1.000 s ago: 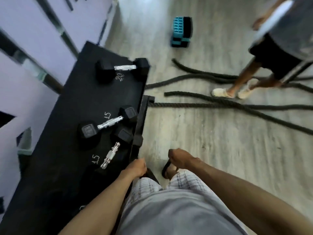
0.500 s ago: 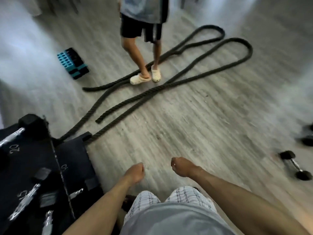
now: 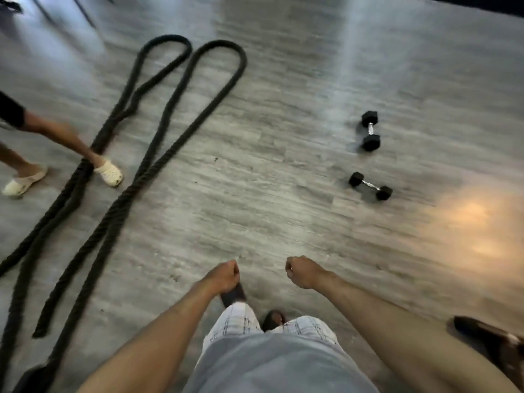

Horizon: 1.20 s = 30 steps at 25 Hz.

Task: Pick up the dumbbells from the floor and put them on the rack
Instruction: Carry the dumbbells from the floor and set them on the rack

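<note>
Left hand [image 3: 224, 276] and right hand [image 3: 302, 272] curl into empty fists; two black hex-ended dumbbells with metal handles [image 3: 370, 131] [image 3: 370, 186] lie on grey wood-look floor [image 3: 269, 180]

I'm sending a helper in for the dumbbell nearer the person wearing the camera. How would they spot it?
Start from the long black rope on the grey floor and look right. Two dumbbells lie there; take the nearer dumbbell, lying crosswise, not the farther dumbbell, which points away.
</note>
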Each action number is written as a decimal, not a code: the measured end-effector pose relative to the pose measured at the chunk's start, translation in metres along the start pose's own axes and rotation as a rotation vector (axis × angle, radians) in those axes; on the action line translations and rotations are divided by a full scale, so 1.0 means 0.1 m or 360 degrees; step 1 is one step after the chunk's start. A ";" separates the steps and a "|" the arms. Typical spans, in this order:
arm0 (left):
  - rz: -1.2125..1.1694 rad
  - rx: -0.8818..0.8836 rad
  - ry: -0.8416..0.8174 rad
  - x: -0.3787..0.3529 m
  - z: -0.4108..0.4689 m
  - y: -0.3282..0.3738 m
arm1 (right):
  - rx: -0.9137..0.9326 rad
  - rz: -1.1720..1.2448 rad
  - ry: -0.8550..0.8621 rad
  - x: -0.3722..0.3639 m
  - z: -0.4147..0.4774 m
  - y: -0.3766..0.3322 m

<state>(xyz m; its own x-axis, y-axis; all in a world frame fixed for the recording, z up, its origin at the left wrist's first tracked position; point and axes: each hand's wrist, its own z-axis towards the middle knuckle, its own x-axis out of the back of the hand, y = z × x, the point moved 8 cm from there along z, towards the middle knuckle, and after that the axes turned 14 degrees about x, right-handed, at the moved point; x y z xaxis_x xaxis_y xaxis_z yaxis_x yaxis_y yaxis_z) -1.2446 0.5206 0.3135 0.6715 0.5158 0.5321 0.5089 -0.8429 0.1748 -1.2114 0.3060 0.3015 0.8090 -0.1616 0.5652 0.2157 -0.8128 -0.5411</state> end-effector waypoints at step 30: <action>0.0975 -0.0503 -0.0286 2.85 3.82 7.07 | -0.0612 0.0833 0.0705 5.45 1.61 4.34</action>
<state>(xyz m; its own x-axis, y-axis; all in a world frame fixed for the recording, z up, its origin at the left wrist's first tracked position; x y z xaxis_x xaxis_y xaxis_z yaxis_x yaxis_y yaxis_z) -0.4877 0.1308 0.2727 0.8790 -0.0708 0.4715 -0.1509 -0.9794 0.1344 -0.5893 -0.0451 0.2745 0.4421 -0.7194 0.5357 -0.4033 -0.6929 -0.5977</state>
